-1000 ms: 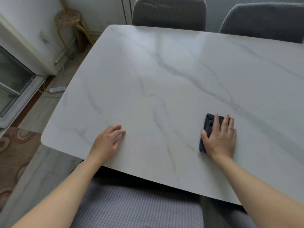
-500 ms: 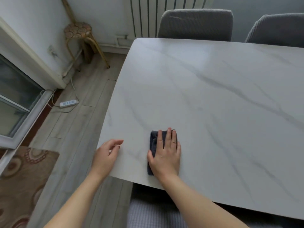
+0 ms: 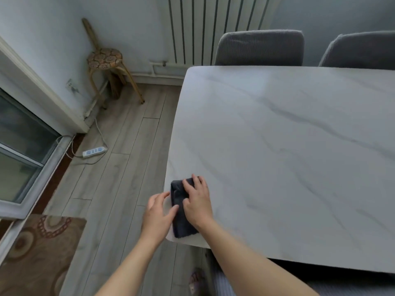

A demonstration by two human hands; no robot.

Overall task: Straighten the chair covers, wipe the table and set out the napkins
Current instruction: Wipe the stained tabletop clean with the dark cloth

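A folded dark cloth [image 3: 178, 208] lies on the near left corner of the white marble table [image 3: 288, 150]. My right hand [image 3: 197, 201] presses flat on top of the cloth, fingers spread. Just off the table's left edge, my left hand [image 3: 159, 214] sits with fingers apart, its fingertips touching the cloth's left side. Two chairs with grey covers stand at the table's far side, one [image 3: 259, 48] near the radiator and one [image 3: 361, 50] at the right edge of view. No napkins are in view.
A small wooden stool [image 3: 105, 60] stands in the corner by the wall. A white power strip [image 3: 94, 151] with its cable lies on the wood floor. A patterned brown rug [image 3: 36, 253] lies at lower left, beside a glass door [image 3: 19, 150]. A radiator [image 3: 211, 26] lines the back wall.
My right hand has slid the cloth leftward across the table to its left corner. My left hand has come off the tabletop to the table's edge, touching the cloth.
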